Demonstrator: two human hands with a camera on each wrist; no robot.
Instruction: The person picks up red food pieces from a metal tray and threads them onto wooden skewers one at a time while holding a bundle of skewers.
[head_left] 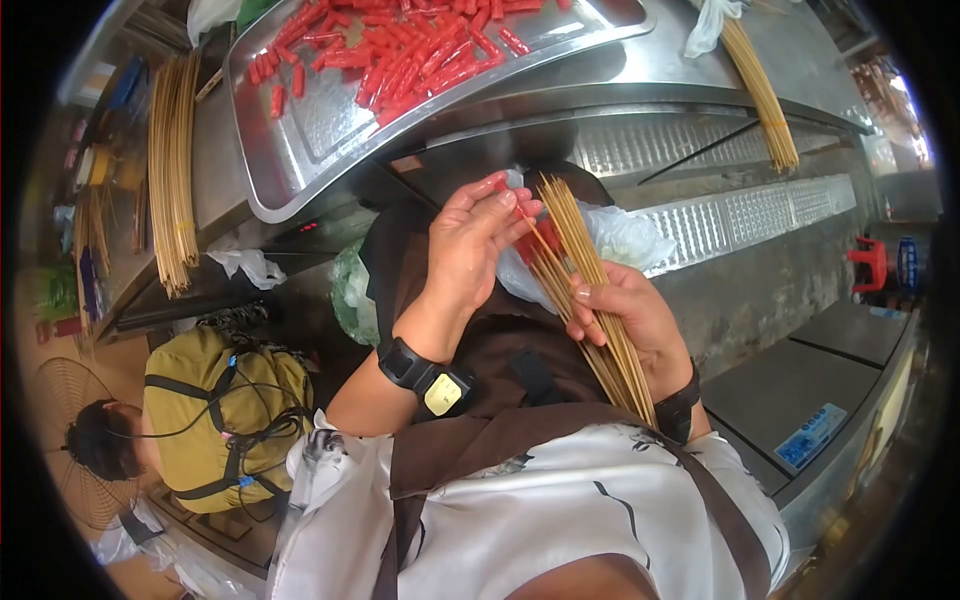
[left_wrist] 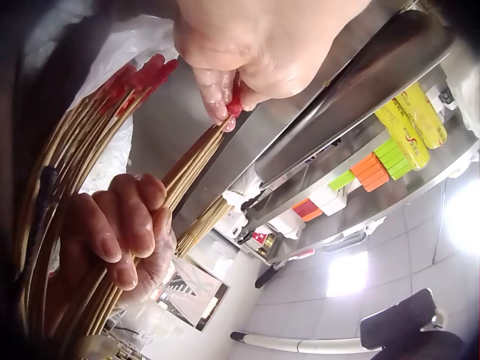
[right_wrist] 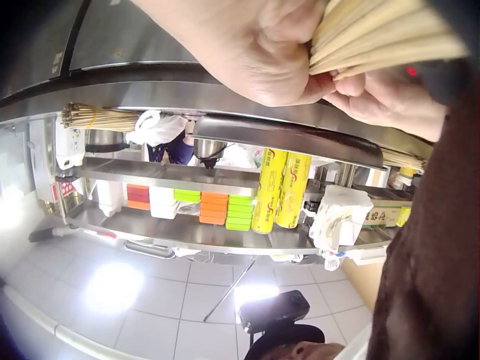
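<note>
My right hand [head_left: 635, 315] grips a bundle of thin bamboo skewers [head_left: 580, 240] above my lap, its fingers curled round them. Several skewers slant out to the left with red pieces [left_wrist: 142, 79] on their ends. My left hand [head_left: 470, 235] is raised at the tips and pinches a small, wet red piece [left_wrist: 235, 101] at the end of one skewer. More short, shiny red sticks [head_left: 420, 65] lie heaped in a metal tray [head_left: 262, 170] ahead. In the right wrist view the skewers [right_wrist: 375, 34] pass through the right hand's grip.
A steel counter [head_left: 680, 60] carries the tray. Bundled skewers lie at its left [head_left: 175, 170] and right [head_left: 760, 90]. A clear plastic bag [head_left: 630, 240] sits behind the bundle. At left, another person with a yellow-green backpack [head_left: 215, 420] is near a fan [head_left: 75, 400].
</note>
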